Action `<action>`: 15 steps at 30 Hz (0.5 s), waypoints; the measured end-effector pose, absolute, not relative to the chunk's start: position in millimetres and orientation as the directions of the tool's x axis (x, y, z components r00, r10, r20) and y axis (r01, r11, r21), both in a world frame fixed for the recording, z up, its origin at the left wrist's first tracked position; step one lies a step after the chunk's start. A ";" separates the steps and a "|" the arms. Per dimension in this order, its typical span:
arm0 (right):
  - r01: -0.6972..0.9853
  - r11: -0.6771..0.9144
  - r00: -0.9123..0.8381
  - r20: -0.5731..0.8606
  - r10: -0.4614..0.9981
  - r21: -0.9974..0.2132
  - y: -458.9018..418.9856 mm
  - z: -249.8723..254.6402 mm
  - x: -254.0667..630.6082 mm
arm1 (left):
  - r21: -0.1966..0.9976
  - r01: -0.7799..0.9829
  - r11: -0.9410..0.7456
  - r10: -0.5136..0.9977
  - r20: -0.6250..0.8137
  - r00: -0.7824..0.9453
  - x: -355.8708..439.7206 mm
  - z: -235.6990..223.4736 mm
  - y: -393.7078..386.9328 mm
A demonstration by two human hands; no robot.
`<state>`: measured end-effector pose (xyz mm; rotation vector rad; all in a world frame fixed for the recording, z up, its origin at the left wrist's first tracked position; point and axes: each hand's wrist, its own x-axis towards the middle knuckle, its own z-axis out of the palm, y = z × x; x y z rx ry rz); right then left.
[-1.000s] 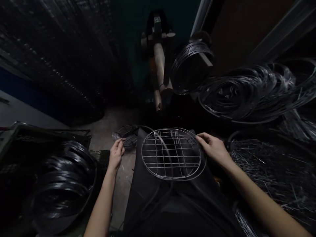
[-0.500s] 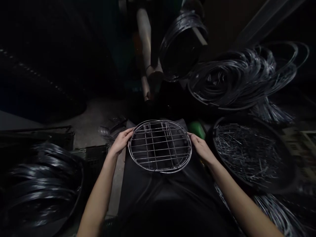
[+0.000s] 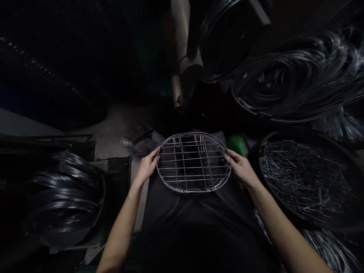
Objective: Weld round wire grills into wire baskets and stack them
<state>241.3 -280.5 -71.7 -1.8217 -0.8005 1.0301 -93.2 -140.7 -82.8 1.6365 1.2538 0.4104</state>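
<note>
An oval wire rack (image 3: 193,176) of shiny metal, with several thin crossbars and a doubled outer rim, is held over the dark cloth on my lap. My left hand (image 3: 149,165) grips its left rim, the thumb and fingers closed round the wire. On the opposite side my right hand (image 3: 240,165) is closed on the right rim, some fingertips showing behind the bars. Below the bars more wire parts show, but in the dim light I cannot tell how they join.
At right stands a round black tub (image 3: 263,178) of short wire pieces (image 3: 304,174). Beyond it lie big wire coils (image 3: 307,72). Wire rings (image 3: 68,197) fill a container at left. A metal machine arm (image 3: 176,91) points down ahead, and something green (image 3: 237,145) sits near my right hand.
Both hands and the rack appear slightly further right and higher as the camera view shifts. The rack's two rims, offset before, now line up more closely.
</note>
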 end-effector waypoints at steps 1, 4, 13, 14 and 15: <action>0.152 -0.409 0.447 -0.307 0.840 -0.900 -281.6 -72.9 241.8 | 0.837 0.548 -0.001 0.866 -0.273 0.418 -92.2 -82.3 -140.9; 0.285 -0.424 0.464 -0.263 0.846 -0.860 -285.3 -77.3 242.0 | 0.770 0.633 -0.077 0.874 -0.254 0.415 -88.2 -83.3 -144.0; 0.494 -0.377 0.512 -0.089 0.855 -0.783 -294.3 -103.0 232.3 | 0.725 0.686 -0.059 0.968 -0.126 0.216 -70.9 -112.8 -161.1; 0.480 -0.392 0.512 -0.112 0.851 -0.785 -294.4 -101.4 233.0 | 0.752 0.655 -0.072 0.970 -0.099 0.221 -71.7 -112.9 -162.5; 0.466 -0.410 0.511 -0.140 0.848 -0.784 -294.2 -97.8 233.9 | 0.774 0.627 -0.090 0.972 -0.068 0.223 -73.3 -111.3 -163.8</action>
